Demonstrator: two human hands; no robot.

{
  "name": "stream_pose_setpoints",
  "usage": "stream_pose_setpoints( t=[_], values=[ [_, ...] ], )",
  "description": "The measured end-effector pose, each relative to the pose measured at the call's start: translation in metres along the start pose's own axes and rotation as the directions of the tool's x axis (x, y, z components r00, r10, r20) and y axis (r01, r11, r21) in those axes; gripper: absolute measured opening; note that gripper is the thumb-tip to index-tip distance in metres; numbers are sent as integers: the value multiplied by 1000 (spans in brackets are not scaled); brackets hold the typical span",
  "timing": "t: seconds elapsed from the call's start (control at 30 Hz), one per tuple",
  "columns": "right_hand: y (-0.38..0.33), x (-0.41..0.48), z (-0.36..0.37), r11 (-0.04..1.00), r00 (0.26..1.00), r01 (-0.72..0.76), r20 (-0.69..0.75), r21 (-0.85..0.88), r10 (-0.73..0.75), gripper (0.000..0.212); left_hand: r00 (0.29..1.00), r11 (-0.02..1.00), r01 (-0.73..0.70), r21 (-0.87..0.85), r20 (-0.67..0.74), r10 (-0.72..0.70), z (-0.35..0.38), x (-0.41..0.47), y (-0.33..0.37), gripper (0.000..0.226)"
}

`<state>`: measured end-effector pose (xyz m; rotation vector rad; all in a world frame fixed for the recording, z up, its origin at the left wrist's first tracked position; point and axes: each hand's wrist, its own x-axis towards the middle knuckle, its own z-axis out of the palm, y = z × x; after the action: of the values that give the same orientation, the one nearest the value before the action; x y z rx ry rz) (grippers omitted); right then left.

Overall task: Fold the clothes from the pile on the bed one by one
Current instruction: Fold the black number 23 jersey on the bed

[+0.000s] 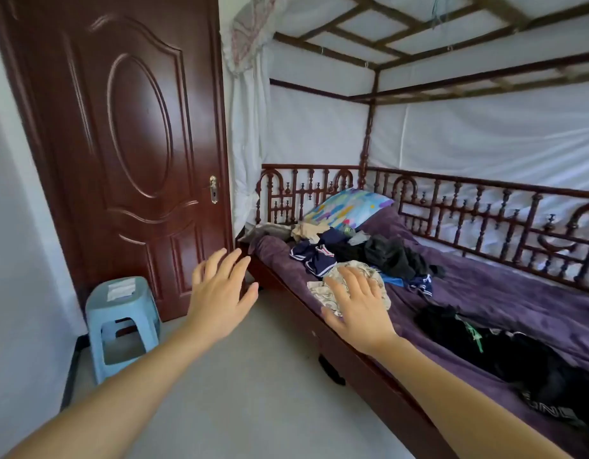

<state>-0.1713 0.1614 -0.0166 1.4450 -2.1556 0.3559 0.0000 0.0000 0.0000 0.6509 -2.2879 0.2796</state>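
Bare forearms (121, 385) lead to the left hand (220, 293) and right hand (356, 309).

Both arms reach forward from the bottom of the view. The left hand (220, 294) hangs in the air with fingers spread, over the floor in front of the dark red door (127, 134) and beside the bed's wooden side rail (359, 359). The right hand (359, 306), fingers straight, is over a cream patterned garment (362, 271) at the near edge of the pile of clothes (362, 253); it seems to touch the cloth, though contact is hard to judge. The pile lies on a purple blanket (501, 293), below a bright patterned pillow (347, 208). A black garment (518, 359) lies apart, nearer the camera. A pale blue plastic stool (121, 323) stands by the door.
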Motion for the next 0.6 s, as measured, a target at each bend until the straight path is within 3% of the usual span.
stream_pose_setpoints(
  t=[0.07,0.17,0.3,0.43,0.6],
  values=[
    [8,16,29,996,1000,18,-5,92,-18,52,999,1000,0,-3,40,0,20,12,-3,54],
    [19,38,75,997,993,56,98,62,-62,56,995,999,28,-15,95,-27,61,21,-17,56],
    [32,80,118,999,992,50,120,-12,-49,56,985,992,104,-75,143,-93,111,46,-50,66],
    [39,137,149,999,999,31,44,-41,-29,53,971,982,156,-108,199,-133,167,93,-91,86],
    [57,208,194,994,998,-33,51,-104,39,57,956,977,158,-142,270,-115,244,161,-134,79]
  ],
)
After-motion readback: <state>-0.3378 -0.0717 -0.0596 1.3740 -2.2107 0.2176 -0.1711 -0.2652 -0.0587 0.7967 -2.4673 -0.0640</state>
